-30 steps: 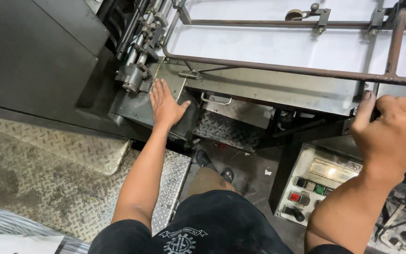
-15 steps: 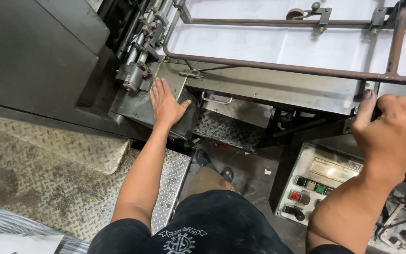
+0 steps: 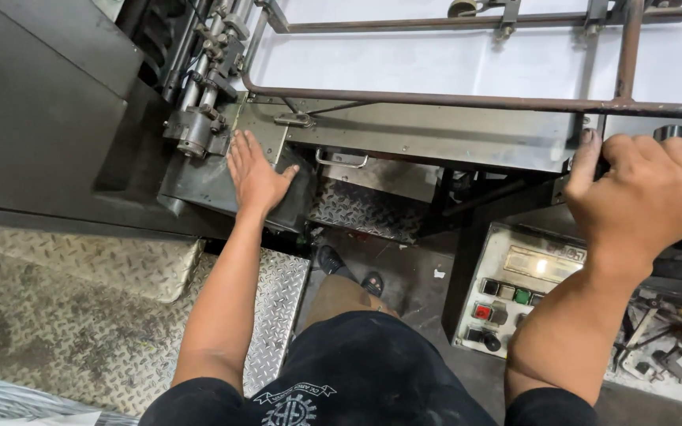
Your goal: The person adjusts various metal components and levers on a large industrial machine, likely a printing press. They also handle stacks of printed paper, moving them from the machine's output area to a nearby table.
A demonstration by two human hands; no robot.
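My left hand [image 3: 256,175] lies flat, fingers spread, on the machine's steel side ledge [image 3: 199,177]: rigid, heavy, probably slick. My right hand [image 3: 647,197] curls over the frame edge [image 3: 586,150] above the control box [image 3: 515,288].

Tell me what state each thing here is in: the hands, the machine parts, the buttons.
Left hand: flat, palm down on the grey machine ledge.
Right hand: curled over the machine's right edge; what it grips is hidden.
Rusty bar frame: lying across the white sheet.
Control box: display lit; whether any button is pressed cannot be told.
Small handle: untouched.
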